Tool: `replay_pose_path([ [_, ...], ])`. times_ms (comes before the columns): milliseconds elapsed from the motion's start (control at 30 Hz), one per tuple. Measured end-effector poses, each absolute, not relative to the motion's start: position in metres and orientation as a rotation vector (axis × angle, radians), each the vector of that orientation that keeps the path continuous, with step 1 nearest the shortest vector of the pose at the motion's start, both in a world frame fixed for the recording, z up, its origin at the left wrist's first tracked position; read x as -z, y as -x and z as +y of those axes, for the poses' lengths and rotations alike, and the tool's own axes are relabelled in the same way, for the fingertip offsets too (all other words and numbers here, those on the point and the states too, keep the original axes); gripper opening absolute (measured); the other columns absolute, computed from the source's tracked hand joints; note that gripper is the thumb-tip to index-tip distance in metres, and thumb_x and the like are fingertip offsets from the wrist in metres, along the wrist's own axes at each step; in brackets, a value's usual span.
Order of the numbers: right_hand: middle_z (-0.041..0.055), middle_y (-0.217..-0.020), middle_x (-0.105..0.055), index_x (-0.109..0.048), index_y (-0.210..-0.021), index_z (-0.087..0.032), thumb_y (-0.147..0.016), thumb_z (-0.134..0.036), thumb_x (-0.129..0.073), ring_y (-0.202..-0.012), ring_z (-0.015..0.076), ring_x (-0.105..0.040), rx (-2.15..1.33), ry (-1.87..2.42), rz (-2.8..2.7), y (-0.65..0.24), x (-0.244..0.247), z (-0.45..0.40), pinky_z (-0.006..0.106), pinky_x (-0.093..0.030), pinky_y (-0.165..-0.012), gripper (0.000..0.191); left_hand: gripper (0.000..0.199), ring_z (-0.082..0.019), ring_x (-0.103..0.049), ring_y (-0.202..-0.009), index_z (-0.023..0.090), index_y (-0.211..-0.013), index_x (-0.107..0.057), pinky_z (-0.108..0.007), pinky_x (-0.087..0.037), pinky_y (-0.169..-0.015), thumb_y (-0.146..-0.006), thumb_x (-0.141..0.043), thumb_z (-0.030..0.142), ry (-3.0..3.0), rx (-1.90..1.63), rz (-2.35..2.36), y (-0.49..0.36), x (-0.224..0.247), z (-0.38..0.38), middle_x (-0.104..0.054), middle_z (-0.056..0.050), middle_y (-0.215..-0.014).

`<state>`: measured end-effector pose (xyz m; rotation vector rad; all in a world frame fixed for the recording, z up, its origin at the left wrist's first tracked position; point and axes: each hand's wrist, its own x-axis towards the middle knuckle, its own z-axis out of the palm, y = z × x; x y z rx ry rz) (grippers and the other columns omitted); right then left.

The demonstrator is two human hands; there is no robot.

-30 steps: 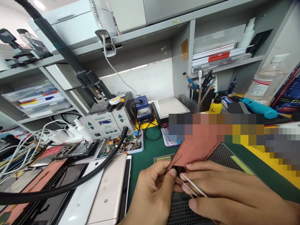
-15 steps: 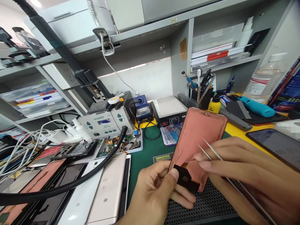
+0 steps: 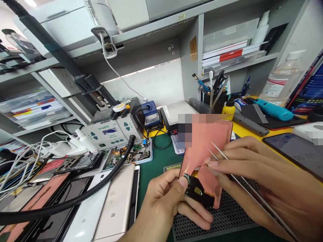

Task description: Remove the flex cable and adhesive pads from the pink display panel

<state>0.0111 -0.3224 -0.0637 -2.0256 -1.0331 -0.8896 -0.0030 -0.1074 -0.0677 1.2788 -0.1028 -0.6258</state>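
Observation:
My left hand grips a phone screen panel, its thumb pressing on the lower left. The panel's pinkish back faces me, tilted above the mat. A black flex piece with a small gold patch lies across its lower end. Metal tweezers rest in my right hand, their tips apart over the panel. Two fingertips of that hand pinch at the pink surface beside an edge or tear above the black piece; whether they hold film there I cannot make out.
Below lies a black perforated pad on a green mat. Phones, including a gold phone, lie at left under a black hose. A parts tray stands behind; a dark phone lies at right.
The panel has tilted and now catches more light, showing the gold patch brighter. Both hands stay on it, and the whole view has shifted slightly.

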Motion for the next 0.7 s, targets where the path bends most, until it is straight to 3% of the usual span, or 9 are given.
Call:
replay_pose_path([
  [267, 0.0041, -0.093, -0.074, -0.066, -0.109, -0.017, -0.092, -0.007, -0.06, -0.095, 0.0204, -0.062, 0.946, 2.065, -0.984, -0.0154, 0.0621, -0.3186, 0.033, -0.048, -0.089, 0.02, 0.031, -0.019, -0.075, -0.071, 0.01, -0.119, -0.061, -0.03, -0.06, -0.069, -0.104, -0.046, 0.032, -1.257, 0.602, -0.089, 0.0034, 0.068, -0.1089, -0.076, -0.015, -0.091],
  [400, 0.0039, -0.105, -0.074, -0.066, -0.115, -0.024, -0.097, -0.019, -0.059, -0.094, 0.0216, -0.067, 0.957, 2.111, -0.703, -0.013, 0.0587, -0.3179, 0.033, -0.053, -0.085, 0.02, 0.02, -0.016, -0.074, -0.065, 0.01, -0.108, -0.059, -0.026, -0.061, -0.066, -0.103, -0.05, 0.027, -1.209, 0.513, -0.011, 0.0042, 0.0696, -0.1106, -0.077, -0.014, -0.085],
  [533, -0.004, -0.084, -0.075, -0.069, -0.109, -0.036, -0.103, -0.035, -0.054, -0.07, 0.0165, -0.07, 0.472, 2.043, -0.565, -0.0079, 0.0573, -0.3204, 0.024, -0.057, -0.062, 0.017, 0.013, -0.016, -0.075, -0.066, 0.009, -0.103, -0.057, -0.024, -0.061, -0.064, -0.1, -0.055, 0.021, -1.175, 0.477, 0.028, 0.0029, 0.0707, -0.1117, -0.077, -0.015, -0.088],
  [700, 0.0, -0.08, -0.076, -0.067, -0.096, -0.027, -0.094, -0.048, -0.068, -0.063, 0.017, -0.071, -0.135, 1.784, -0.373, -0.006, 0.0549, -0.3181, 0.023, -0.058, -0.058, 0.021, 0.019, -0.017, -0.075, -0.069, 0.008, -0.111, -0.059, -0.027, -0.063, -0.066, -0.094, -0.061, 0.015, -1.173, 0.452, 0.014, 0.0022, 0.0693, -0.1117, -0.076, -0.015, -0.097],
])
